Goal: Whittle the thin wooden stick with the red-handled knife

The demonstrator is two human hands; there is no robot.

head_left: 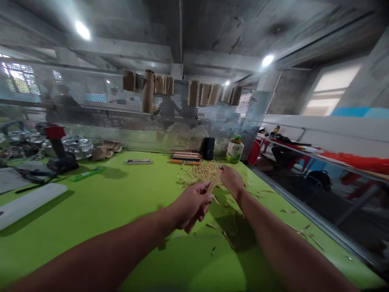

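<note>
My left hand (193, 205) is closed around a flat wooden strip (215, 181), whose lower end sticks out beneath the fingers. The strip slants up and to the right. My right hand (231, 178) is closed on a small tool (219, 166) with a bit of red and a metallic tip, held at the strip's upper end. Most of the tool is hidden by the fingers. Pale curled shavings (197, 172) lie in a pile behind the hands, on the green table (121, 211). Thinner slivers are scattered beneath and to the right of my right forearm.
At the back stand a bottle (235, 150), a black box (208, 148) and stacked strips (185, 158). A red and black drill (57, 148), a green tool (88, 173) and a white bar (32, 205) lie left. Perforated metal (121, 121) borders the back.
</note>
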